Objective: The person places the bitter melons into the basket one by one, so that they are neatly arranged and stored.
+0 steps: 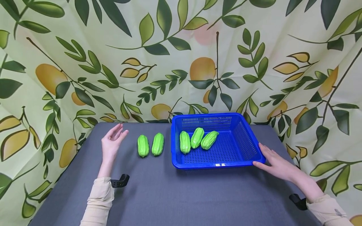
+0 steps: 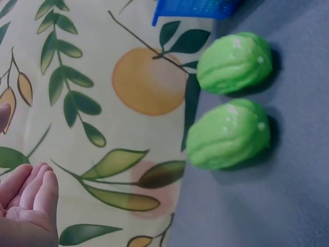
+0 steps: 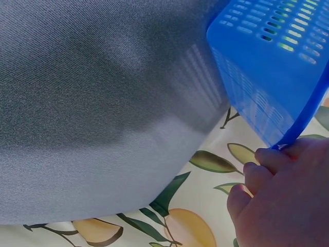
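Note:
The left hand [image 1: 111, 138] is raised over the left part of the table, fingers loosely bent and nothing in them; its fingers also show at the edge of the left wrist view. To its right lie two pale green ridged vegetables [image 1: 143, 146] [image 1: 157, 144], side by side and upright in the head view. The right hand [image 1: 275, 163] rests at the front right corner of a blue plastic basket [image 1: 215, 164], thumb and fingers spread along the rim. Inside the basket, three similar green vegetables [image 1: 197, 138] lie grouped toward the left.
A grey cloth [image 1: 181, 194] covers the table. Behind it and at both sides hangs a curtain [image 1: 169, 62] printed with leaves and fruit. Black wrist mounts [image 1: 120, 181] [image 1: 298, 201] sit on both forearms.

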Tool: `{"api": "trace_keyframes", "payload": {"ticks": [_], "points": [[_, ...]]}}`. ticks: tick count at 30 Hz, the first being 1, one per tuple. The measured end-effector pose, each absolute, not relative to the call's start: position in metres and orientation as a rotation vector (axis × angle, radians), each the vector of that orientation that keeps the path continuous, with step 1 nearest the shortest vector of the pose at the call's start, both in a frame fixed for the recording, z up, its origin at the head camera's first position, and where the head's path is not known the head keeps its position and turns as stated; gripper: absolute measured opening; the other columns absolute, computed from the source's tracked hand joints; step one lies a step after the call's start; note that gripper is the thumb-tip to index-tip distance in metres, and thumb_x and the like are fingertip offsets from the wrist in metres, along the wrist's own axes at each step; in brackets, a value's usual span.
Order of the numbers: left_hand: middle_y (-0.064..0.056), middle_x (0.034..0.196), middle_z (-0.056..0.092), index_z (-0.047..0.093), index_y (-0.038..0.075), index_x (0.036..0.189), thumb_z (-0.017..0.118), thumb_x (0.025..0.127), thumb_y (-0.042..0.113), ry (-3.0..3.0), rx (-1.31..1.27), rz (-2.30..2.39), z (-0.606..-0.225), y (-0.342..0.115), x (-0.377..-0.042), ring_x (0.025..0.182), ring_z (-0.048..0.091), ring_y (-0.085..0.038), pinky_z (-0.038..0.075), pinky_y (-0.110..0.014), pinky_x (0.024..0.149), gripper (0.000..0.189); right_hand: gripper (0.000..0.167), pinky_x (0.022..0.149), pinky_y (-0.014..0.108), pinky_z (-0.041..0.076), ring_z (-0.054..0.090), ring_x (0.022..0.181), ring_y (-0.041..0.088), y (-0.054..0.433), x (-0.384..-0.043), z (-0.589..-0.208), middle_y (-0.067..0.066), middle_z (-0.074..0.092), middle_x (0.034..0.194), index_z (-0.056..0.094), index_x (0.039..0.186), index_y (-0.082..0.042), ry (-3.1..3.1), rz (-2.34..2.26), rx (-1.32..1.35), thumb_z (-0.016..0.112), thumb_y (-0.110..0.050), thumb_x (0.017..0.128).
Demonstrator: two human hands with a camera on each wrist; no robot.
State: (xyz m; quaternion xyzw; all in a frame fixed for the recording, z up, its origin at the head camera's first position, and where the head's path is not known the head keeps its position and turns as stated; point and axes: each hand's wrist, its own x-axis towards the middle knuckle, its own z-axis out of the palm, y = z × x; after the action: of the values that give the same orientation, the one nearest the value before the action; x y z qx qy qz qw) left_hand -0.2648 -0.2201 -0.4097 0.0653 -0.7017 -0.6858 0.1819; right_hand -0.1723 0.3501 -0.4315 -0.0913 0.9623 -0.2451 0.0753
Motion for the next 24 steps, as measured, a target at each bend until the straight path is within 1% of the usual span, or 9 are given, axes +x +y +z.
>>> {"api": "trace_keyframes", "payload": {"ticks": [4,5,7,9,11,13,18,24], "points": [[-0.006,0.125,0.062,0.055,0.003,0.131,0.072,0.084,0.012,-2.092,0.197,-1.856,-0.419,-0.221,-0.265,0.102,0.059,0.009,0.047,-0.014,0.094,0.052,0.094,0.111,0.069,0.007,0.012,0.137,0.057,0.351,-0.172,-0.431,0.035,0.01,0.152,0.006,0.15,0.005,2.89,-0.737,-0.278,0.056,-0.049,0.091],[-0.007,0.127,0.062,0.055,0.003,0.132,0.072,0.084,0.013,-2.131,0.198,-1.832,-0.422,-0.221,-0.265,0.104,0.059,0.007,0.047,-0.016,0.096,0.052,0.094,0.111,0.069,0.006,0.011,0.137,0.057,0.351,-0.172,-0.431,0.035,0.01,0.152,0.006,0.15,0.005,2.889,-0.739,-0.278,0.056,-0.049,0.091],[-0.014,0.133,0.057,0.053,0.003,0.133,0.072,0.084,0.015,-2.207,0.184,-1.791,-0.428,-0.22,-0.265,0.112,0.059,0.0,0.045,-0.021,0.099,0.053,0.094,0.111,0.068,0.006,0.011,0.137,0.057,0.351,-0.172,-0.431,0.035,0.01,0.152,0.006,0.15,0.005,2.889,-0.74,-0.279,0.056,-0.049,0.091],[-0.015,0.135,0.056,0.052,0.003,0.134,0.072,0.084,0.016,-2.258,0.176,-1.779,-0.434,-0.219,-0.265,0.121,0.057,-0.012,0.045,-0.024,0.101,0.055,0.094,0.111,0.068,0.005,0.011,0.137,0.057,0.35,-0.172,-0.431,0.035,0.01,0.152,0.006,0.15,0.005,2.886,-0.741,-0.277,0.056,-0.049,0.091],[-0.015,0.135,0.055,0.051,0.002,0.134,0.072,0.084,0.016,-2.29,0.173,-1.774,-0.439,-0.217,-0.265,0.126,0.053,-0.022,0.044,-0.023,0.101,0.056,0.095,0.111,0.068,0.005,0.011,0.137,0.057,0.35,-0.172,-0.431,0.035,0.01,0.152,0.006,0.15,0.005,2.884,-0.74,-0.275,0.056,-0.05,0.091],[-0.018,0.136,0.054,0.05,0.0,0.134,0.071,0.085,0.014,-2.293,0.158,-1.786,-0.443,-0.215,-0.266,0.128,0.05,-0.029,0.043,-0.027,0.103,0.056,0.095,0.111,0.068,0.005,0.011,0.137,0.057,0.35,-0.172,-0.431,0.035,0.01,0.152,0.006,0.15,0.005,2.882,-0.738,-0.269,0.056,-0.05,0.091],[-0.023,0.137,0.051,0.049,-0.003,0.134,0.071,0.085,0.015,-2.336,0.14,-1.756,-0.452,-0.211,-0.269,0.128,0.05,-0.032,0.041,-0.037,0.105,0.056,0.096,0.111,0.069,0.006,0.011,0.136,0.058,0.35,-0.171,-0.431,0.036,0.01,0.152,0.006,0.149,0.006,2.877,-0.739,-0.261,0.057,-0.049,0.09],[-0.023,0.137,0.051,0.049,-0.005,0.133,0.073,0.084,0.02,-2.449,0.161,-1.647,-0.463,-0.206,-0.268,0.128,0.049,-0.034,0.043,-0.036,0.106,0.06,0.095,0.111,0.068,0.005,0.011,0.136,0.057,0.349,-0.171,-0.43,0.036,0.01,0.152,0.006,0.149,0.006,2.88,-0.741,-0.27,0.056,-0.049,0.091]]}}
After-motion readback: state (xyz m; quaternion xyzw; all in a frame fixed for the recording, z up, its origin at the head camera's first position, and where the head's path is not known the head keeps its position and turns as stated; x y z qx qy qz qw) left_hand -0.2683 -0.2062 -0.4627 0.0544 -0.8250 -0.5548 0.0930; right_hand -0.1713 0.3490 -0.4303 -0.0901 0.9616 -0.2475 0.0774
